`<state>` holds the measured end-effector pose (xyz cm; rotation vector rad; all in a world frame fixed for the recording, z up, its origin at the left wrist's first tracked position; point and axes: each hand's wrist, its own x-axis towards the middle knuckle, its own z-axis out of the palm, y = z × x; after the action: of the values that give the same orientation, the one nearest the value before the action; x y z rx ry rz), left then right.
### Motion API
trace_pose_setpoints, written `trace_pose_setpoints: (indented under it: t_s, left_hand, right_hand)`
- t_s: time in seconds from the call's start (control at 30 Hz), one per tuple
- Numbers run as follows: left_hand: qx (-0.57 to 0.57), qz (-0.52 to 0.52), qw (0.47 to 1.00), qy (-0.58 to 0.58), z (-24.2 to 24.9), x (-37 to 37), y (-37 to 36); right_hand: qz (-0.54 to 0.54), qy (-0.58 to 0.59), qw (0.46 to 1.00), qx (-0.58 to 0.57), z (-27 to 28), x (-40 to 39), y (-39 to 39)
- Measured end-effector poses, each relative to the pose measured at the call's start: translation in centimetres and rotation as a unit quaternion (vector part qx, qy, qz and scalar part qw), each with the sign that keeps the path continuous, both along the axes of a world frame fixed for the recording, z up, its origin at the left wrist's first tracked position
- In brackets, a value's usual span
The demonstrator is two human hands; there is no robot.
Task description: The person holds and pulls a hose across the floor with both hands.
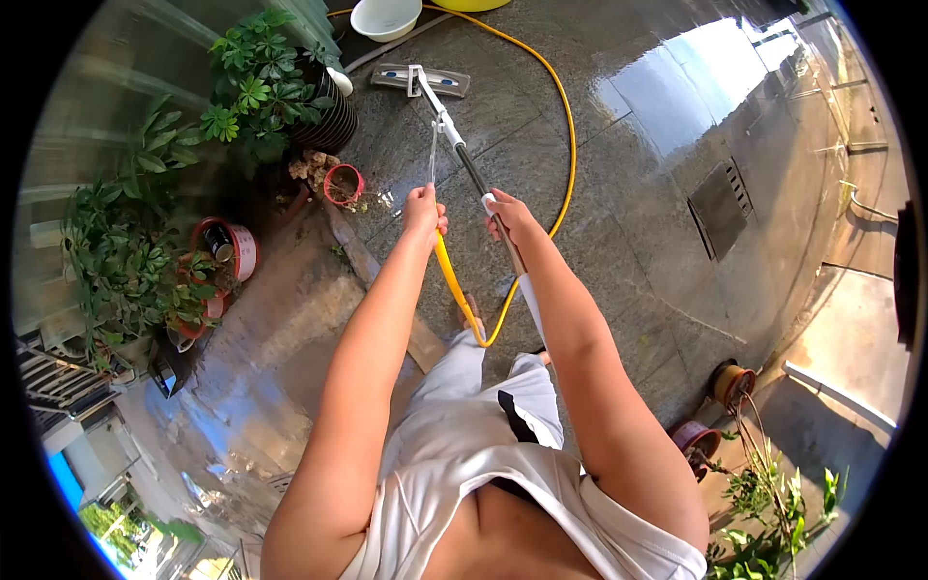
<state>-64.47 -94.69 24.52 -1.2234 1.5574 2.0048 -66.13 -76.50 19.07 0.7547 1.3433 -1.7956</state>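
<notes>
My left hand is closed around the end of a yellow hose, and a thin stream of water comes from above it toward the mop. The hose hangs in a loop below my hands and curves round over the floor. My right hand grips the pole of a flat mop. The pole runs down past my right forearm. At its far end the mop's flat head rests on the wet paving, beyond both hands.
A white basin and part of a yellow one are at the top. Potted plants line the left side, with a small red pot nearer. A drain cover lies right. More pots stand at lower right.
</notes>
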Motion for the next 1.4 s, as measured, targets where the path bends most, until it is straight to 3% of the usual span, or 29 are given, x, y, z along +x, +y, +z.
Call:
trace_pose_setpoints:
  t_s: [0.23,0.4,0.53,0.7,0.97,1.03,1.13,1.27,1.4]
  left_hand:
    - [-0.172,-0.16,0.972,0.013,5.0,-8.9,-0.7]
    - [-0.189,-0.186,0.964,0.002,7.1,-14.3,-1.4]
    - [-0.219,-0.225,0.949,-0.007,7.1,-17.6,-0.2]
    - [-0.267,-0.235,0.935,-0.002,5.6,-21.6,2.2]
    - [-0.325,-0.215,0.92,-0.032,4.4,-27.1,10.1]
    - [-0.305,-0.217,0.927,-0.038,4.3,-28.0,11.9]
    - [-0.283,-0.213,0.934,-0.044,5.3,-29.2,15.1]
    - [-0.286,-0.224,0.93,-0.052,5.0,-31.2,17.6]
    - [-0.275,-0.24,0.929,-0.064,4.1,-33.1,19.4]
  right_hand:
    - [-0.028,-0.055,0.998,0.013,1.7,11.4,11.5]
    - [-0.02,-0.095,0.989,0.111,9.8,21.4,19.4]
    - [-0.03,-0.126,0.98,0.148,12.6,23.5,23.9]
    - [-0.029,-0.12,0.983,0.137,10.7,15.0,26.8]
    - [-0.014,-0.073,0.992,0.1,2.7,-9.7,28.6]
    - [-0.022,-0.011,0.995,0.1,-2.4,-16.4,28.1]
    - [-0.028,-0.004,0.998,0.054,-1.5,-23.8,27.0]
    - [-0.009,0.024,0.999,0.048,-1.8,-26.5,27.0]
    - [0.007,0.008,0.999,0.047,-1.3,-22.5,32.8]
